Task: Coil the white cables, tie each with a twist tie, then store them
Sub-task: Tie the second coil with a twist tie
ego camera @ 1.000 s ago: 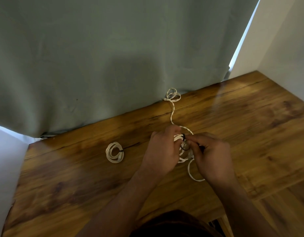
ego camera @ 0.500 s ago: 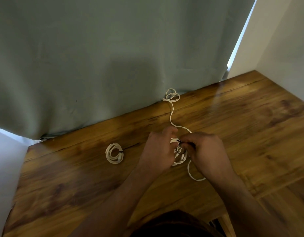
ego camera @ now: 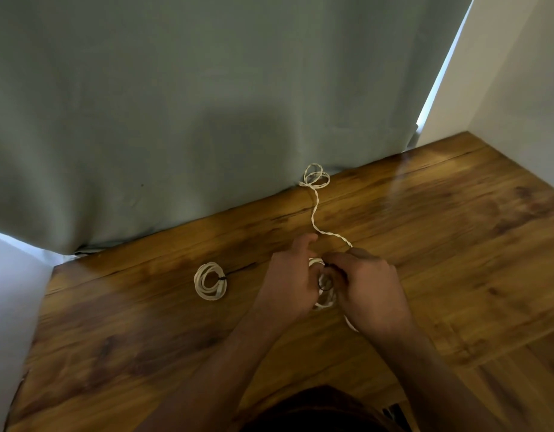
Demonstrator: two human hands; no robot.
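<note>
Both hands meet mid-table: left hand grips white coil, right hand pinches black twist tie. Pls keep loops tight while twisting; the tail w/ twisted cable lies loose.

A wooden tabletop with a glossy, dark-streaked grain carries everything, its far edge running along a grey-green curtain. On its left part lies a small coil of white cable, flat on the wood and cinched at its right side by a dark tie. Another white cable, twisted along its length, lies loose across the middle, with a few small loops at the curtain's hem and a wavy run toward the near side.
</note>
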